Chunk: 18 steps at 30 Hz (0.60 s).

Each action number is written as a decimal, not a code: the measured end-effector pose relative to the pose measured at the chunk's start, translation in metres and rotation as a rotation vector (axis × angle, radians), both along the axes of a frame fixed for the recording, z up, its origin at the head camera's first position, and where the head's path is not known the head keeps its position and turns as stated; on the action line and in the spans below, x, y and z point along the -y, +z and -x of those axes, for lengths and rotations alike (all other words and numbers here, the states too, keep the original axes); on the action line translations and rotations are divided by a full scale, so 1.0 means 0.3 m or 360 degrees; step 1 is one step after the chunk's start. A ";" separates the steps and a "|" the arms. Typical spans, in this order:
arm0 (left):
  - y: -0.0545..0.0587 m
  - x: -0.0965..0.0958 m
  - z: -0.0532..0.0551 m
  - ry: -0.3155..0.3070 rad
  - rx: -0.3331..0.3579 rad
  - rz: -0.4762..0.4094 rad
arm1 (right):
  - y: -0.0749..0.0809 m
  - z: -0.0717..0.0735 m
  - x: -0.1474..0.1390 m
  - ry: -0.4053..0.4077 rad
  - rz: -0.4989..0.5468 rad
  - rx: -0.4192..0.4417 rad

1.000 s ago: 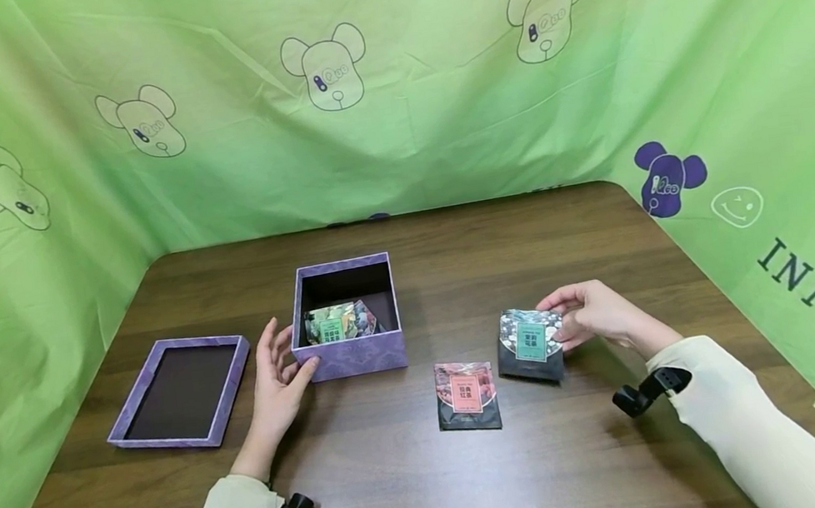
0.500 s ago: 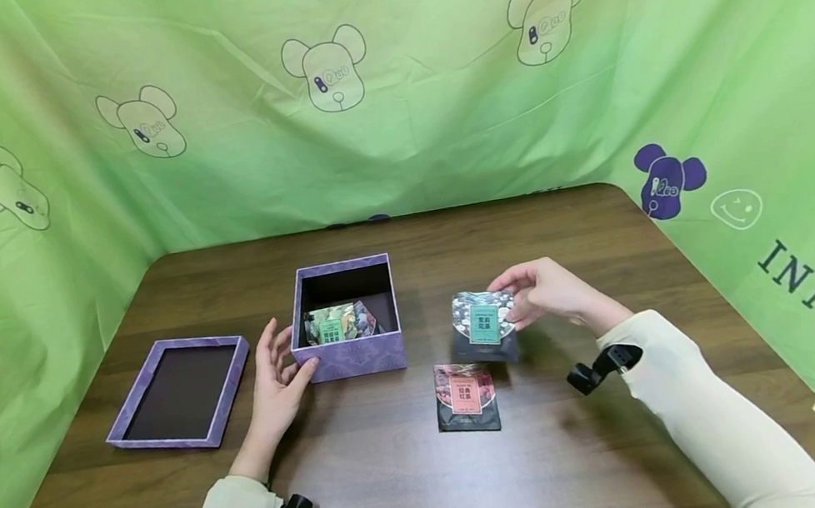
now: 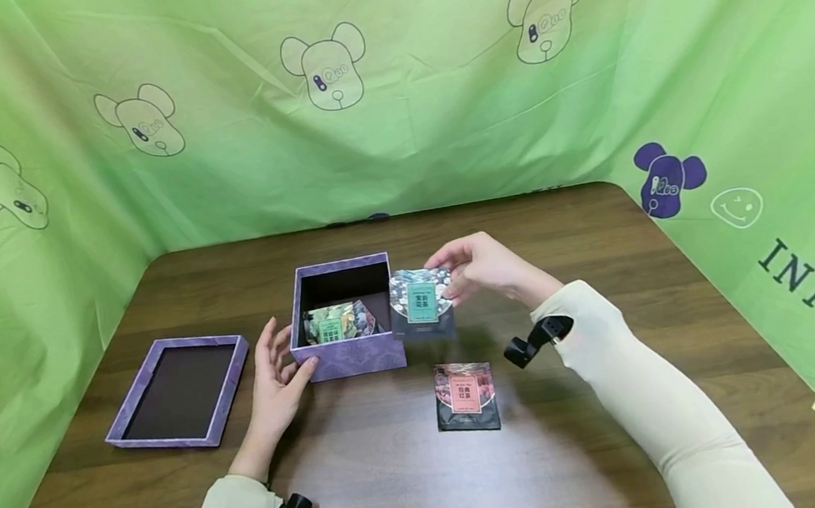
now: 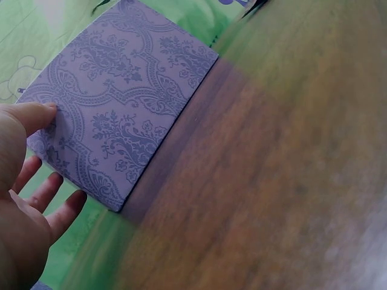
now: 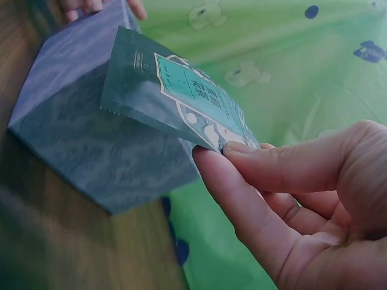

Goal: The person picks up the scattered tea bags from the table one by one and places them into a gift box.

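In the head view, an uncovered purple patterned box [image 3: 351, 358] stands left of the table's middle. Several tea sachets lie inside; a green-labelled tea sachet [image 3: 329, 325] shows on top. My left hand [image 3: 276, 384] holds the box's front left corner, thumb on the front face and fingers along the left side. Beside the box's right wall, my right hand [image 3: 480, 267] pinches a teal-labelled tea sachet [image 3: 422, 307] by its edge above the table. In the right wrist view, thumb and index finger [image 5: 227, 187] grip it. A red-labelled tea sachet [image 3: 466, 398] lies on the table in front.
The box lid [image 3: 180, 395], its dark inside facing up, lies left of my left hand. A wooden table [image 3: 374, 492] carries everything. Green printed cloth [image 3: 409, 136] hangs behind and on both sides.
My right hand has lifted the teal-labelled sachet and carried it leftward and away from me, up to the box's right wall. The left hand, box, lid and red-labelled sachet stay in place.
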<state>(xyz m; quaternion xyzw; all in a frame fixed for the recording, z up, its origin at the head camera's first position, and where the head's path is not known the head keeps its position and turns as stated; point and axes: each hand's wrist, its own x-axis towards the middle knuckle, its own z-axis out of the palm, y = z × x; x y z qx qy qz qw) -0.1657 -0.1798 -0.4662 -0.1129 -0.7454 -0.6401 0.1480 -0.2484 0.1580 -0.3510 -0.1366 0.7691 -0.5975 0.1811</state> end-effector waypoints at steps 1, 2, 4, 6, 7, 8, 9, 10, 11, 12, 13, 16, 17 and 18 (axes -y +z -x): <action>0.001 0.000 0.000 0.0001 0.0000 0.0002 | 0.005 0.006 0.016 0.0000 0.0011 0.0000; 0.001 -0.001 0.000 0.0001 -0.0002 0.0003 | 0.011 0.012 0.032 0.0000 0.0019 -0.0003; 0.003 -0.001 -0.001 0.0000 -0.0004 0.0002 | 0.021 0.021 0.064 0.0001 0.0024 -0.0018; 0.003 -0.001 -0.001 0.0000 -0.0003 0.0003 | 0.031 0.029 0.099 0.0005 0.0035 -0.0034; 0.003 -0.001 -0.001 0.0000 -0.0003 0.0002 | 0.034 0.033 0.116 0.0011 0.0041 -0.0046; 0.002 -0.001 -0.001 0.0000 -0.0002 0.0002 | 0.038 0.036 0.134 0.0018 0.0045 -0.0057; 0.002 -0.001 -0.001 0.0001 -0.0001 0.0002 | 0.041 0.039 0.151 0.0025 0.0052 -0.0064; 0.002 -0.001 -0.001 0.0000 0.0000 0.0001 | 0.043 0.042 0.169 0.0024 0.0062 -0.0062; 0.001 -0.001 -0.001 0.0001 0.0002 0.0000 | 0.044 0.045 0.187 0.0024 0.0076 -0.0055; 0.001 -0.001 -0.001 0.0001 0.0003 0.0000 | 0.045 0.048 0.205 0.0023 0.0089 -0.0049; 0.000 -0.001 -0.001 0.0001 0.0002 0.0001 | 0.045 0.050 0.223 0.0024 0.0096 -0.0048; -0.001 0.000 -0.001 -0.0001 -0.0004 -0.0001 | 0.042 0.053 0.273 0.0034 0.0104 -0.0042; -0.001 0.000 -0.001 0.0000 -0.0007 0.0000 | 0.039 0.054 0.289 0.0047 0.0099 -0.0049; -0.002 0.000 -0.001 0.0001 -0.0012 0.0001 | 0.036 0.054 0.304 0.0062 0.0090 -0.0056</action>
